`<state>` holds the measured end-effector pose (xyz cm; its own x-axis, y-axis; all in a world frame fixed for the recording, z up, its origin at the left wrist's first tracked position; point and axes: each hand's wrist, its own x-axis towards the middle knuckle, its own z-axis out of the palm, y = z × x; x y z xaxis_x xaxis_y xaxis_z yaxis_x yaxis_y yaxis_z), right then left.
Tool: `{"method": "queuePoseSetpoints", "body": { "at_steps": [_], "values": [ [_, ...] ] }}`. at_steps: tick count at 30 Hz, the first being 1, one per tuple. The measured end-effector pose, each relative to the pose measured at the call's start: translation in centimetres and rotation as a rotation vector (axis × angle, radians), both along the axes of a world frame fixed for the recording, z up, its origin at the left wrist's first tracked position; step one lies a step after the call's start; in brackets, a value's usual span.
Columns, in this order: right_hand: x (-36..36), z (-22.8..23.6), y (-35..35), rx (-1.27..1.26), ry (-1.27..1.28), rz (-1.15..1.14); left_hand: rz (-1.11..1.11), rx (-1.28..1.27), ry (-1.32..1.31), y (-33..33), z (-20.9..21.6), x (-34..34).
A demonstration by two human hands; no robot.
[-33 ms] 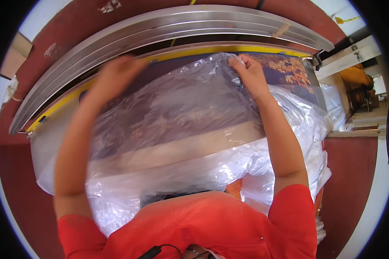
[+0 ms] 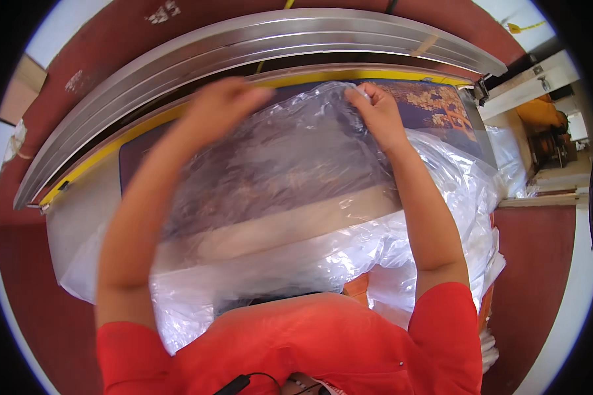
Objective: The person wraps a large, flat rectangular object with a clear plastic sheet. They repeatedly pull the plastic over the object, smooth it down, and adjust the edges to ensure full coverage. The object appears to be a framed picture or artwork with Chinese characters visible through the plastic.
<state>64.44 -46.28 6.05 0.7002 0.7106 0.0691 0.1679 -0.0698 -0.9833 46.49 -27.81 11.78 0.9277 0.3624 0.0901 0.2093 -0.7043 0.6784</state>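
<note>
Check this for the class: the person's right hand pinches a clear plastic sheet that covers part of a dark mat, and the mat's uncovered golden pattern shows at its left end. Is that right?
Not quite. The head view shows the uncovered golden pattern at the dark mat's right end. The right hand does pinch the clear plastic sheet.

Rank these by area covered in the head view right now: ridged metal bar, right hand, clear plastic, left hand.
1. Clear plastic
2. Ridged metal bar
3. Right hand and left hand, unranked: they look close in size, and blur softens the left one's outline.
</note>
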Motion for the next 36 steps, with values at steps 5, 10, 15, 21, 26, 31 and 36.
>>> {"method": "queuePoseSetpoints", "body": {
  "at_steps": [5,10,15,21,26,31,36],
  "values": [
    [-1.0,0.2,1.3,-0.013,-0.242,0.062,0.064,-0.880,-0.202,-5.7,-5.4,7.5],
    [-2.7,0.5,-1.9,-0.320,-0.835,0.219,-0.037,-0.692,0.032,2.6,-5.0,-8.7],
    [-6.1,2.6,-2.0,-0.352,-0.839,0.402,0.776,-0.550,-0.042,20.5,-2.4,-45.8],
    [-5.4,4.4,-6.8,-0.598,-0.969,0.589,1.312,-0.010,0.336,25.2,-2.0,-74.4],
    [8.7,12.1,-25.2,-1.162,-1.278,0.062,1.085,0.408,0.264,32.9,-8.4,-66.6],
    [14.9,23.1,-30.2,-0.645,-0.816,-0.534,0.887,0.439,0.049,29.6,-11.6,-43.8],
    [14.8,5.8,-21.1,-0.490,-0.562,-0.198,1.031,0.515,0.204,31.2,-10.6,-45.1]
  ]
}}
